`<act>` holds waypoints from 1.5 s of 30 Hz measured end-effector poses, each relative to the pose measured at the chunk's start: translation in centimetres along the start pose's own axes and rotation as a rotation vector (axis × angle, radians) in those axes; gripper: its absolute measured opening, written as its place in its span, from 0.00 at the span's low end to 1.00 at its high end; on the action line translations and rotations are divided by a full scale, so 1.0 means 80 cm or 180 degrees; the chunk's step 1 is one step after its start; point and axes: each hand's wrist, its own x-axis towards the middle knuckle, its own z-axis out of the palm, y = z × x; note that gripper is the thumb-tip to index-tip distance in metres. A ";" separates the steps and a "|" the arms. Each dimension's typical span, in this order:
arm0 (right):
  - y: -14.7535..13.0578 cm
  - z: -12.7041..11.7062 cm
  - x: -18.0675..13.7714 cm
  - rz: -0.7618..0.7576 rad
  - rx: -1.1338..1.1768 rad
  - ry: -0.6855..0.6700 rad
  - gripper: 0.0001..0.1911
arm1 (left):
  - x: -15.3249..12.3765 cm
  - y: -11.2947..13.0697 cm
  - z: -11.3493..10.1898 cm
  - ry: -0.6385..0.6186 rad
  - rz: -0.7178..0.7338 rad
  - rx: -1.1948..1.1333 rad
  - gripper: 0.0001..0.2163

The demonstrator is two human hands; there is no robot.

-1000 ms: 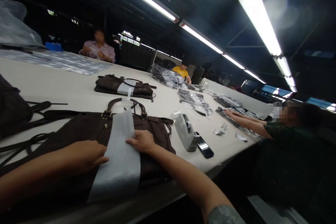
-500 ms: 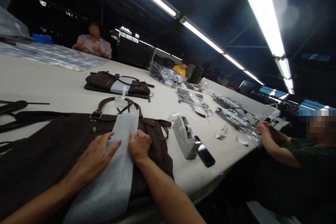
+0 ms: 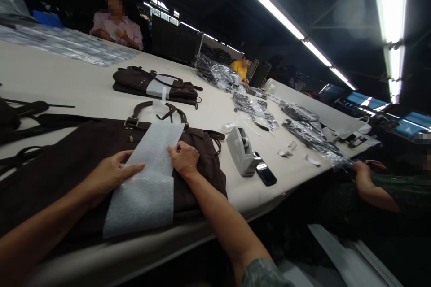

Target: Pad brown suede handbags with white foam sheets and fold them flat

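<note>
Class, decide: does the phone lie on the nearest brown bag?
No, the phone lies on the table beside the tape dispenser, apart from that brown bag.

Well behind the right hand (image 3: 184, 158), a mottled grey-green sleeve (image 3: 264, 273) is worn; the left forearm (image 3: 43, 224) is seen bare.

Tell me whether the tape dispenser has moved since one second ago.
No. Against the phone, the tape dispenser shows no visible shift in any direction: it sits just left of it in every picture; only the camera's view has shifted.
</note>
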 end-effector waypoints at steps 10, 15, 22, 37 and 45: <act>-0.012 -0.010 0.012 -0.0064 -0.0386 -0.0251 0.14 | -0.012 0.012 0.040 0.0944 0.2107 0.2506 0.26; -0.019 -0.016 0.038 -0.0012 -0.0414 -0.0695 0.14 | 0.016 -0.016 0.048 -0.0054 0.2470 0.2465 0.29; -0.026 0.006 0.128 -0.0163 0.0154 0.0078 0.17 | 0.011 -0.015 0.049 -0.0354 0.2089 0.2607 0.29; -0.031 0.087 0.276 0.0016 -0.0059 0.0011 0.26 | 0.011 -0.025 0.041 -0.0339 0.2366 0.2816 0.27; -0.025 0.088 0.314 -0.0062 -0.0333 -0.0173 0.30 | 0.009 -0.030 0.045 -0.0228 0.2558 0.2805 0.27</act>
